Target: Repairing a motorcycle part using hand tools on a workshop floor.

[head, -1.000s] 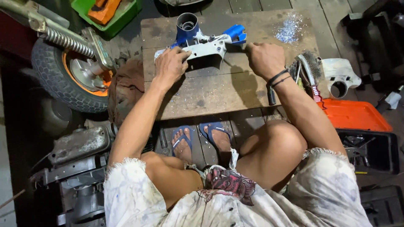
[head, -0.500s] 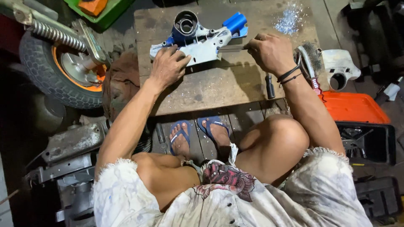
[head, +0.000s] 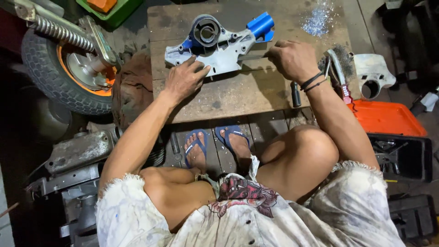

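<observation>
A grey metal casing [head: 224,48] with blue parts and a round opening lies on a worn wooden board [head: 238,93]. My left hand [head: 184,78] presses flat on the casing's near left edge, fingers spread. My right hand [head: 291,58] is closed around a thin tool whose shaft points left against the casing's right side; the tool itself is mostly hidden in the fist. Dark bands circle the right wrist. I squat with both feet in blue sandals [head: 215,144] just below the board.
A small wheel with an orange rim and a spring shock [head: 68,68] stands at the left. A wire brush [head: 338,64], a white casing part [head: 372,73], an orange case lid [head: 386,119] and a black tool tray [head: 400,158] sit right. Metal filings [head: 318,18] lie at the board's far corner.
The view has shifted so the board and casing sit lower in the frame. Both hands stay on the casing, the right hand working slightly along its right side.
</observation>
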